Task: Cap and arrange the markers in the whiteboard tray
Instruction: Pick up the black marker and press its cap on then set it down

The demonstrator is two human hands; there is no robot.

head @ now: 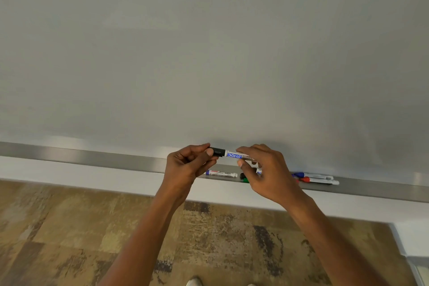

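Both hands grip one marker (236,155) above the tray (116,162): left hand (185,165) on its black cap (219,151), right hand (267,169) on the barrel.

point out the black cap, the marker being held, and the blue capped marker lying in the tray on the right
black cap (219,152), head view, middle of the cap
held marker (234,155), head view, on the printed barrel
blue capped marker (300,174), head view, on its blue cap

Black-capped marker (234,155) between left hand (185,165) and right hand (267,172) above tray (92,158)
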